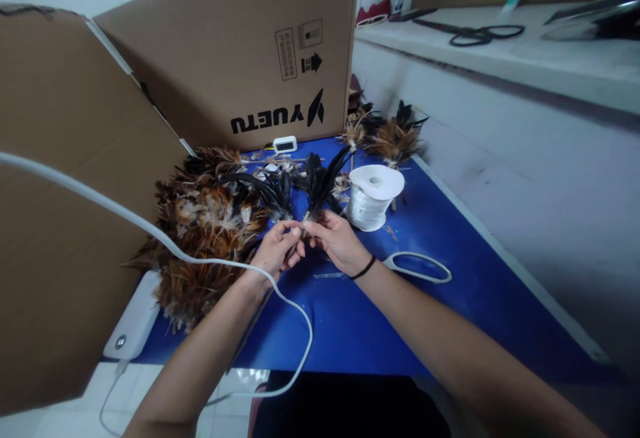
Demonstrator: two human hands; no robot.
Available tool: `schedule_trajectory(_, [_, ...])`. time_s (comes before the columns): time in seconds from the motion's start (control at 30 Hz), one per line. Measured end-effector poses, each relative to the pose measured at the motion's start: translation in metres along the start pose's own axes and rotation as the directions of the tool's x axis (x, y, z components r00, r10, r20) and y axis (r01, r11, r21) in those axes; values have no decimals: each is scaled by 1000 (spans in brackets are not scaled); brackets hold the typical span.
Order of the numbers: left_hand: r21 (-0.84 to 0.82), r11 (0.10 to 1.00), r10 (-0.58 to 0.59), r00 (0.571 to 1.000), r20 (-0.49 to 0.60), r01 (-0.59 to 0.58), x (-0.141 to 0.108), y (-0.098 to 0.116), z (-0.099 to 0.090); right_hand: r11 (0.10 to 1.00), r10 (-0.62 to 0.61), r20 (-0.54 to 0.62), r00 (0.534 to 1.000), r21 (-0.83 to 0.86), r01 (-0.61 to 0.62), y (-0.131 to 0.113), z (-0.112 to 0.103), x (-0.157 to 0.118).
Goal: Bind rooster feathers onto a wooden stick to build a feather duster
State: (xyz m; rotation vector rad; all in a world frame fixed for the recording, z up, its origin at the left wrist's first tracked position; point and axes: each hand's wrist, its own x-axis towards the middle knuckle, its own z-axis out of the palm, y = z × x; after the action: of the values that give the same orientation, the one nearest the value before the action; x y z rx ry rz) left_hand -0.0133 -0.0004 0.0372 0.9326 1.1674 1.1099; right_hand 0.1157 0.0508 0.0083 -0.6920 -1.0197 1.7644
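Note:
My left hand (pixel 281 246) and my right hand (pixel 341 241) meet over the middle of the blue table. Both pinch the lower end of a bunch of black feathers (pixel 321 181), whose tips fan upward. Just behind my left hand is another clump of dark feathers (pixel 275 195); whether it touches that hand I cannot tell. A white spool (pixel 370 201) wound with pale, shiny cord or ribbon stands beyond my right hand. Partly under my right forearm lies a white loop handle (pixel 420 267), apparently of scissors. A large heap of brown feathers (pixel 205 251) spreads left of my hands.
A cardboard box (pixel 225 58) walls off the back and left. White cable (pixel 200 259) crosses over my left forearm. A white power bank (pixel 133 318) sits at the table's left edge. Brown feather bunches (pixel 395 141) lie back right; black scissors (pixel 473 35) rest on the ledge.

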Motion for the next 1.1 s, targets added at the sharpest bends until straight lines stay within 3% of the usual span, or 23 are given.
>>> schedule_trajectory(0.17, [-20,999,-39,998,56,40,-1,1,-5,1000,27,-34,999,-10,-27,-2,2,1])
schedule_trajectory(0.37, [-48,998,-39,981,190,49,2,2,-14,997,79,77,994,-19,-78,-6,7,-2])
schedule_trajectory(0.53, [-114,988,-79,967,241,109,2,-5,-20,984,172,30,985,-48,-170,-9,7,-1])
schedule_trajectory(0.9, [-293,943,-81,962,261,159,2,-2,-30,970,243,97,965,-21,-242,-7,21,13])
schedule_trajectory(1.1, [-392,908,-76,978,196,149,5,-3,-40,960,281,156,947,-47,-277,-7,29,24])
